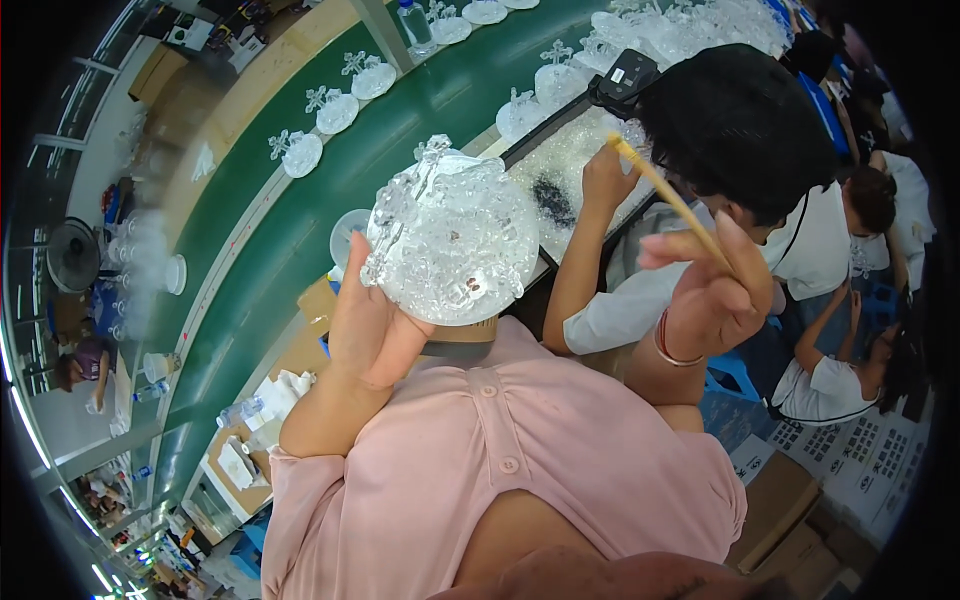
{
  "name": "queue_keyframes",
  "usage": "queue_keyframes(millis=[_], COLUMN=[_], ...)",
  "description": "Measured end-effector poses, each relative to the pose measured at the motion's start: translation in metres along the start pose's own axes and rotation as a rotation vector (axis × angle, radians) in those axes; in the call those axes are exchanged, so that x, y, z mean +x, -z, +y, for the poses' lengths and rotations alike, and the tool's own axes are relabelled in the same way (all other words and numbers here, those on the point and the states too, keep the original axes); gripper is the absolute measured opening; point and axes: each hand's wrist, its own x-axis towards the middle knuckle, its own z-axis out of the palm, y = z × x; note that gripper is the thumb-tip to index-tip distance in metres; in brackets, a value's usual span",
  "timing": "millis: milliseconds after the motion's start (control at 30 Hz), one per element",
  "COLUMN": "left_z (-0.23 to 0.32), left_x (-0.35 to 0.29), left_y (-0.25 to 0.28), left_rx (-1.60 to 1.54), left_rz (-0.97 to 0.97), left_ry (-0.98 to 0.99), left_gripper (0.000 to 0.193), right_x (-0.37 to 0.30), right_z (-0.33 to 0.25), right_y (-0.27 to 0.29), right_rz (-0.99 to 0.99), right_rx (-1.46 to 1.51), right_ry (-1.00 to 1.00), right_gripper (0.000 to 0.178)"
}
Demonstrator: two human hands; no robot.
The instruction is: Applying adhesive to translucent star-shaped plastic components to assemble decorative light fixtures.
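On my left hand (375, 335) rests a round white disc (465, 240) crowded with clear, glittering crystal-like pieces. The thumb stands up along its left edge, and the fingers go out of sight beneath it. A thin yellow-brown wooden stick (675, 200) is pinched between the fingers of my right hand (715, 290), raised to the right of the disc. The stick's tip points up and left, apart from the disc. A clear round cup (349, 232) stands just behind my left thumb.
A green conveyor belt (215, 290) curves past on the left, with similar decorated discs (338, 113) along it. Close on my right a co-worker in a dark cap (745, 120) leans over a tray of clear beads (575, 160). A clear bottle (415, 27) stands at the far side.
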Motion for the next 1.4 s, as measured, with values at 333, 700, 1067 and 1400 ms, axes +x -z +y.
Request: queue_keyframes(millis=[333,700,1067,1400], left_z=[-0.004,-0.006,-0.007,0.004], left_x=[-0.001,-0.002,0.002,0.001], left_y=[-0.011,-0.014,-0.008,0.008], left_rx=[0.063,0.129,0.052,-0.085], left_rz=[-0.042,-0.047,-0.089,-0.134], left_ry=[0.015,-0.037,-0.011,0.016], left_gripper=[0.057,0.058,0.058,0.058], right_x=[0.020,0.036,0.043,0.050], right_z=[0.024,0.020,0.031,0.041], right_y=[-0.046,-0.058,-0.059,-0.051], right_rz=[-0.510,-0.842,-0.889,-0.818], right_rx=[-0.138,-0.443,-0.335,-0.061], right_ry=[-0.318,-0.398,-0.281,-0.400], right_gripper=[0.060,0.072,0.070,0.051])
